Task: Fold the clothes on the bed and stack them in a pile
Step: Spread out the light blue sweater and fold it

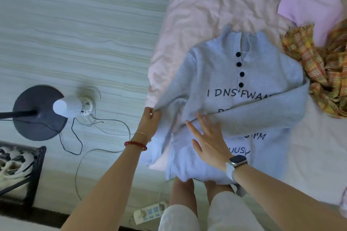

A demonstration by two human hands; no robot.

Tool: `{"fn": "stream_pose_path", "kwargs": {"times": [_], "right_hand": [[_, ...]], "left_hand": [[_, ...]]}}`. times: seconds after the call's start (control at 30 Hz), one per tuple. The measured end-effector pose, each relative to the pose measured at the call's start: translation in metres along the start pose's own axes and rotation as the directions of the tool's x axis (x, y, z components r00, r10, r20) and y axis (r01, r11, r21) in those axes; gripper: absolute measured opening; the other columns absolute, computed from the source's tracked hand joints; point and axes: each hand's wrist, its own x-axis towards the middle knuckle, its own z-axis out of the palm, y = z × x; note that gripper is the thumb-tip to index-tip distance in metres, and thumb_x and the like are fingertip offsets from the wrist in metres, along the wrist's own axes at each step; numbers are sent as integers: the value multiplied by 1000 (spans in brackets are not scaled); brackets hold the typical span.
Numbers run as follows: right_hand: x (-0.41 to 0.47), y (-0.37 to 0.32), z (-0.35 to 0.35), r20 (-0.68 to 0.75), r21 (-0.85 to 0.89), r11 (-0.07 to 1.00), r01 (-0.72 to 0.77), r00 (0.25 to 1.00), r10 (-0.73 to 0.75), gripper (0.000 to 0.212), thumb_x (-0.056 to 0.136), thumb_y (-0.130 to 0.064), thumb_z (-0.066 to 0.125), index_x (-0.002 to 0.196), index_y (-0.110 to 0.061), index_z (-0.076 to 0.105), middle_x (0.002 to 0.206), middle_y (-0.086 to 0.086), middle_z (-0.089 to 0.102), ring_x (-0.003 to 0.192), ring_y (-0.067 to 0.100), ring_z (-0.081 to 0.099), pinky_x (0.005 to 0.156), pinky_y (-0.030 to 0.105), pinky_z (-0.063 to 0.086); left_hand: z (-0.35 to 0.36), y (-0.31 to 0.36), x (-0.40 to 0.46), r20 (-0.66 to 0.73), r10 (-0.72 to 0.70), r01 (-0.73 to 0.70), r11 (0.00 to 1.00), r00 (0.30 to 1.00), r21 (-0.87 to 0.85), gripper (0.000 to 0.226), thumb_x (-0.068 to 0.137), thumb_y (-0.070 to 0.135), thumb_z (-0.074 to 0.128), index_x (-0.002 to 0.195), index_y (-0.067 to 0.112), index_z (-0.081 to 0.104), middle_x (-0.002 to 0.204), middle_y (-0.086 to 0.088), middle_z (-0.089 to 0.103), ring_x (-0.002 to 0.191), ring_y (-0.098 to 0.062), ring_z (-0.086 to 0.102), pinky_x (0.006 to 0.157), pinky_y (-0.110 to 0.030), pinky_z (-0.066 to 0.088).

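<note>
The left hand (150,118) pinches the cuff of the left sleeve (170,97) of a pale blue knit sweater (244,73), fingers curled tight on the fabric just past the bed's left edge. The right hand (208,140) lies flat, fingers spread and straight, pressing the sweater's lower front; it grips nothing. The two hands are apart, near each other.

The sweater lies face up along the left edge of the bed (206,5), collar away from the person, hem hanging over the near edge against their legs. The right sleeve (262,116) is already folded across the chest lettering.

Risks, as I judge them: the overhanging hem could drag the sweater off the near edge if the pressing hand lifts; pulling the left sleeve across too hard may shift the folded right sleeve out of line.

A plaid garment (323,77) and a lilac garment (309,5) lie crumpled toward the right edge, still unfolded.
</note>
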Motion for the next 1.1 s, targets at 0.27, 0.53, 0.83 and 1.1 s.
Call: {"fn": "stream_pose_path", "kwargs": {"times": [0.27, 0.53, 0.83, 1.1], "right_hand": [[37, -46, -2, 248, -3, 998, -70, 966, 69, 48, 99, -32, 31, 146, -26, 23, 157, 0, 1, 143, 29, -4, 112, 50, 11], [35, -54, -32, 48, 713, 657, -245, 952, 303, 33, 97, -12, 43, 128, -7, 52, 128, 7, 53, 125, 19, 43, 92, 11, 28], [46, -57, -21, 169, 591, 772, -233, 972, 164, 55, 99, -14, 37, 148, -16, 13, 154, 7, 17, 142, 29, 10, 114, 34, 13], [38, -56, -26, 48, 695, 692, -192, 974, 222, 43, 98, -13, 39, 142, -13, 36, 143, 4, 40, 131, 17, 35, 93, 9, 22]], "left_hand": [[-94, 3, 31, 109, 129, -163, 901, 986, 402, 33, 91, 20, 55, 66, 19, 33, 62, 3, 35, 57, -14, 32, 52, -25, 26], [-101, 8, 22, 142, 161, -163, 987, 977, -2, 38, 77, -7, 63, 65, 17, 36, 52, 8, 31, 53, -13, 26, 50, -24, 20], [-112, -10, 12, 244, 391, -448, 609, 888, 655, 23, 79, 21, 67, 83, -1, 62, 98, -10, 63, 103, -26, 52, 79, -32, 43], [-110, -12, -11, 143, 360, -347, 603, 922, 718, 46, 85, 38, 61, 57, 24, 27, 54, 3, 40, 66, -30, 52, 57, -29, 36]]}}
